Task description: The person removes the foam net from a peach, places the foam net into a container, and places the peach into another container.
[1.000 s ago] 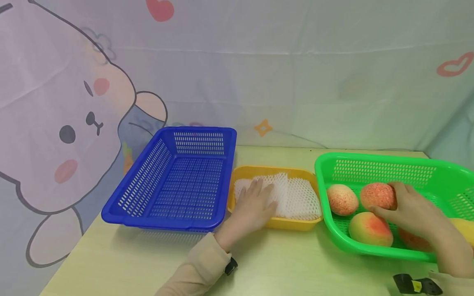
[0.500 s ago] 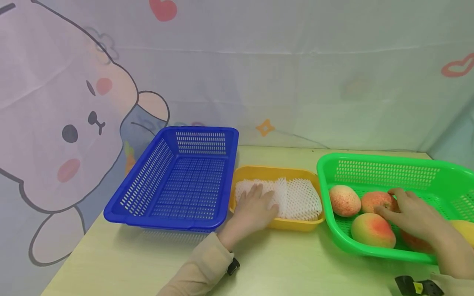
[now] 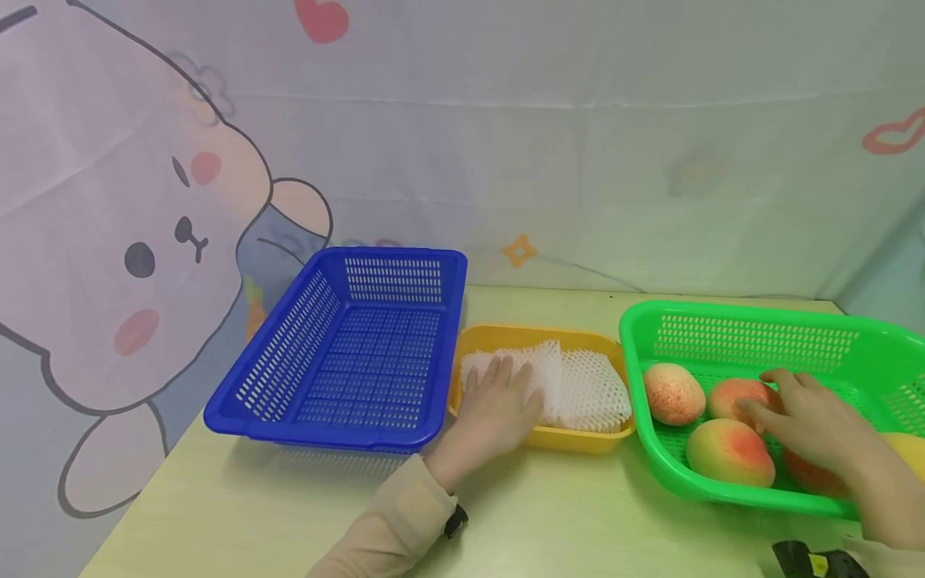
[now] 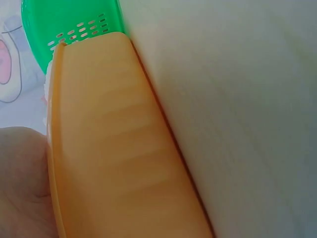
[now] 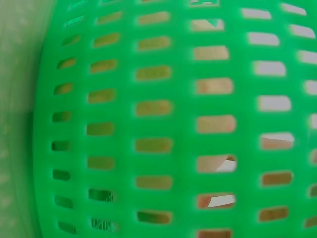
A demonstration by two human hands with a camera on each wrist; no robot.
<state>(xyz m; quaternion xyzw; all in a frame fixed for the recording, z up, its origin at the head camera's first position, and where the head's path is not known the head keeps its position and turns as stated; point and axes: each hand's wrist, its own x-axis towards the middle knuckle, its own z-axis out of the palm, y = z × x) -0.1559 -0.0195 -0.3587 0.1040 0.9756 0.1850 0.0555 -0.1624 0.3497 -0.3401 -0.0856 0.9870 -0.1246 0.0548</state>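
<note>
In the head view my left hand (image 3: 499,409) rests on white foam fruit nets (image 3: 588,391) in a yellow tray (image 3: 571,438), its fingers spread over the left-hand net. The left wrist view catches part of that hand (image 4: 25,183) beside the tray's outer wall (image 4: 114,134). To the right, my right hand (image 3: 817,421) reaches into a green basket (image 3: 694,484) and holds a reddish peach (image 3: 737,397) between thumb and fingers. A speckled peach (image 3: 674,393) lies left of it, and a yellow-red peach (image 3: 730,453) in front. Basket slats (image 5: 178,114) fill the right wrist view.
A blue slatted basket (image 3: 368,361) stands left of the tray. Another reddish fruit (image 3: 812,474) sits partly under my right hand, with a yellow fruit (image 3: 906,449) at the basket's right. A printed cloth (image 3: 470,160) hangs behind the table (image 3: 564,514).
The peach in my right hand has turned and settled slightly lower in the basket. My left fingers have shifted a little on the net, whose edge dipped and rose again.
</note>
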